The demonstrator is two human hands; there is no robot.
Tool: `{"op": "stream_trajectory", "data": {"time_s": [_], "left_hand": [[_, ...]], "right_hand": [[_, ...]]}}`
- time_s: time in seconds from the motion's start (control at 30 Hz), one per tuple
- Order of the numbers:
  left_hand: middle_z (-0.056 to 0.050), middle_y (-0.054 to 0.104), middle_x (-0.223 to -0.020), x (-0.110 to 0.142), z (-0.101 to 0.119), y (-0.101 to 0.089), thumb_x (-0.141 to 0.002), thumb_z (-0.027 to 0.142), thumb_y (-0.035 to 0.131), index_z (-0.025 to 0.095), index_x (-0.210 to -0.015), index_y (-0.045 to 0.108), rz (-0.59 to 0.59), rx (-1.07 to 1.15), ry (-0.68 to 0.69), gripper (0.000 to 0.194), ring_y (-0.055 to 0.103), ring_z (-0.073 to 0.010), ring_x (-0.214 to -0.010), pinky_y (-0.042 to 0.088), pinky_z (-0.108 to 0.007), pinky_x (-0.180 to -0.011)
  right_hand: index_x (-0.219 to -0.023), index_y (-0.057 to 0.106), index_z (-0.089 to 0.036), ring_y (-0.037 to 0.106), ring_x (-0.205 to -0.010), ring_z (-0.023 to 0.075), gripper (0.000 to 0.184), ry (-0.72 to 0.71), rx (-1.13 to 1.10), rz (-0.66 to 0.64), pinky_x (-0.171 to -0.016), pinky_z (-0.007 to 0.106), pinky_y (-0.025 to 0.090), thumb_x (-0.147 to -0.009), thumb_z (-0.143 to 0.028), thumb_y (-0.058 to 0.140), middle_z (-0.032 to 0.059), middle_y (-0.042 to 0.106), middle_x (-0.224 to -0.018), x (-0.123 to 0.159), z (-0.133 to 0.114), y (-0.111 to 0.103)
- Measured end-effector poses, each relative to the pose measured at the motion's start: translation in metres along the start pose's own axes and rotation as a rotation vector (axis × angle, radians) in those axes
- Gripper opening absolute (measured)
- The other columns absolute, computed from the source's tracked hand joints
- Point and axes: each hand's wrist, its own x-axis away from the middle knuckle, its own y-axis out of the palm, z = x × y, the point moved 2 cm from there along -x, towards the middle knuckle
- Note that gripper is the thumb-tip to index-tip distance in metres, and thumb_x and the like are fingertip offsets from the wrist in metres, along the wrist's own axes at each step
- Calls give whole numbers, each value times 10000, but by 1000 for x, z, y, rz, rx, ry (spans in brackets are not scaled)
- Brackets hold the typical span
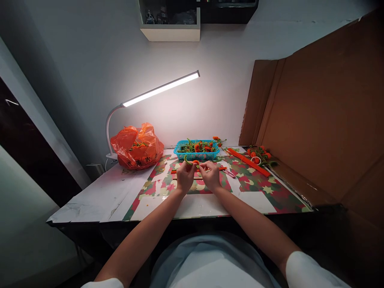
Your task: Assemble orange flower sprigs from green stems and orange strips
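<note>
Head view: just below the frame's centre, your left hand [185, 177] is grasping a green stem [186, 160] while your right hand [211, 174] is pinching the orange flower [196, 162]; keeping both grips light should be preventing crushing.

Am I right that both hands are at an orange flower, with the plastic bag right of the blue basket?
Not quite: the head view shows the plastic bag left of the basket. The left hand and right hand are at an orange flower.
</note>
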Motion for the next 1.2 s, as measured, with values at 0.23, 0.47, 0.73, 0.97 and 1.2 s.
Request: {"op": "stream_trajectory", "data": {"time_s": [0.23,0.47,0.73,0.97,1.2], "left_hand": [[-55,705,-757,1,16,-1,-803,429,642,204,-772,627,31,-131,82,227,654,-178,-668,520,-281,-626],[-69,718,-853,1,15,-3,-828,398,620,205,-854,642,-23,-163,115,196,671,-188,-744,543,-311,-688],[-68,703,-749,-7,-10,-5,-678,537,717,158,-772,585,1,161,-269,412,683,-192,-692,555,-312,-639],[-49,676,-638,-8,-19,-7,-582,513,781,133,-721,584,17,232,-455,450,678,-189,-595,565,-318,-594],[-30,657,-580,-7,-24,-6,-609,468,773,138,-657,582,24,144,-402,385,658,-165,-545,552,-271,-539]], "right_hand": [[-663,618,-190,517,-579,147,310,473,-448,-35,-534,273,396,-654,-495,672,18,614,-622,2,11,17],[-634,588,-193,465,-533,121,406,712,-650,-446,-524,261,401,-746,-583,601,-9,509,-519,-4,10,14],[-744,652,-188,491,-576,141,273,368,-301,-130,-545,279,387,-747,-460,637,26,625,-676,-6,10,13],[-861,703,-230,537,-823,201,107,-143,380,-108,-734,326,337,-835,-218,599,38,643,-809,-1,-1,2],[-831,706,-224,505,-812,198,126,-170,523,-108,-722,332,278,-870,-246,589,41,653,-823,1,7,10]]}}
